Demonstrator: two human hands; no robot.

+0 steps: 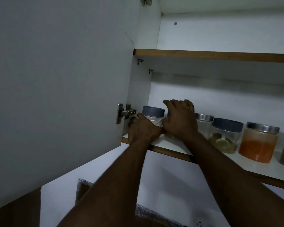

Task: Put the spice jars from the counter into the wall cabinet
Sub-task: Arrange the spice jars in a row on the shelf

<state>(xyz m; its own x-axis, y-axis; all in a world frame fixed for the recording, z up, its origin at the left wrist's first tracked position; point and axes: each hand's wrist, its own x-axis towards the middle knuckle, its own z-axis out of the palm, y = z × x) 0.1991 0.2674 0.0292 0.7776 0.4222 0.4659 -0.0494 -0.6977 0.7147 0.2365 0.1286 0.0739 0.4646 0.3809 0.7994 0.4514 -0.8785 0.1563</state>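
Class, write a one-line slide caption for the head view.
Both hands, left and right, set jars on the cabinet's lower shelf beside an orange-filled jar.

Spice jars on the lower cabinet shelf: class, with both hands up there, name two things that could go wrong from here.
1. The right hand covers a jar squeezed between the blue-lidded jar and a steel-lidded jar; pushing it in could knock a neighbour.
2. The orange-filled jar and the jar of slices stand near the shelf's front edge; a forearm could sweep them off.
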